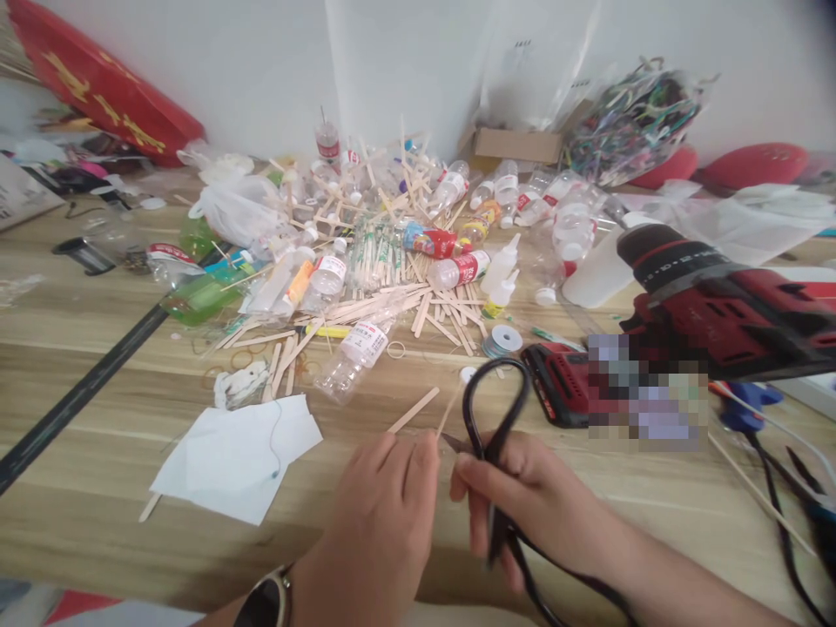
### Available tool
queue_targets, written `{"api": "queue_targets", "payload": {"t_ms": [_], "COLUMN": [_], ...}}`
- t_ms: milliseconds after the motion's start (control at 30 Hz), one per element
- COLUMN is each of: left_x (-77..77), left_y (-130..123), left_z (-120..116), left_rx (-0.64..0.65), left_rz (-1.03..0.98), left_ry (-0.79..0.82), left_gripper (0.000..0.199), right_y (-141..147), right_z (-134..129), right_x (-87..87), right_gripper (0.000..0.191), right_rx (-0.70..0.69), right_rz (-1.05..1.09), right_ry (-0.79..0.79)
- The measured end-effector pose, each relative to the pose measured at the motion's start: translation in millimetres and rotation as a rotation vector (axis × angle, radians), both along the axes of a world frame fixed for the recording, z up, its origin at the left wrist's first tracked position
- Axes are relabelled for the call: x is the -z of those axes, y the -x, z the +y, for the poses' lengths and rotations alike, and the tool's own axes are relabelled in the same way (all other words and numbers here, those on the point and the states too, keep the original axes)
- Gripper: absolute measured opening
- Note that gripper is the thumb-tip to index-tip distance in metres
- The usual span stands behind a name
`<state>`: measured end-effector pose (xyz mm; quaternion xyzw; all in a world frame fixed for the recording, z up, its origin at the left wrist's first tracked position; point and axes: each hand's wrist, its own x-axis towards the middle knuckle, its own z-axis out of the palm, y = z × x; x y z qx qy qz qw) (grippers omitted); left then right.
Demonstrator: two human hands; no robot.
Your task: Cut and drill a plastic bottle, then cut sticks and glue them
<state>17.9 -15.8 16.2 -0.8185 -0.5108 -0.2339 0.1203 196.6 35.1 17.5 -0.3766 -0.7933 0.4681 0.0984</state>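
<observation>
My left hand (382, 514) is closed, palm down, low in the middle of the view. A thin wooden strip (447, 411) sticks up from its fingertips. Beyond the knuckles a flat wooden craft stick (414, 409) juts out; whether it is gripped or only lies there I cannot tell. Black-handled scissors (500, 522) are gripped around the middle by my right hand (532, 492), handle loops spread wide apart, one up and one down. One blade points left, its tip close beside the left fingertips and the strip. The lower part of the scissors is blurred.
A red power drill (724, 305) and a battery pack (555, 383) lie at right. White paper (235, 457) is at left, a wire spool (502, 340) ahead. Behind are heaped craft sticks (392, 300), plastic bottles (353, 357) and a cardboard box (515, 144). A black strip (84, 396) crosses the left side.
</observation>
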Motion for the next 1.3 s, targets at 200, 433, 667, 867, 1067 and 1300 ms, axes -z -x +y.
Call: {"api": "queue_targets", "payload": {"t_ms": [200,433,667,867,1067,1300], "left_x": [3.3,6.8,8.7,10.0,13.3,15.3], "left_y": [2,2,1,3,3,3], "left_z": [0,0,-1,-2,-2,-5], "left_rx": [-0.001,0.016,0.001,0.016,0.028,0.051], "left_rz": [0.003,-0.038,-0.074,-0.066,-0.093,-0.134], "left_ry": [0.051,0.042,0.08,0.091,0.109,0.12], "left_gripper": [0.03,0.028,0.03,0.03,0.03,0.031], "right_y": [-2,2,1,2,0,-1], "right_z": [1,-2,-2,-2,-1,0], "right_x": [2.6,0.0,11.3,7.8,7.8,9.1], "right_gripper": [0.045,0.048,0.054,0.043,0.041,0.034], "right_rx": [0.12,0.035,0.092,0.062,0.115,0.122], "right_rz": [-0.019,-0.013,-0.068,-0.019,-0.025,-0.029], "right_ry": [-0.214,0.279,-0.259,0.022,0.139,0.011]}}
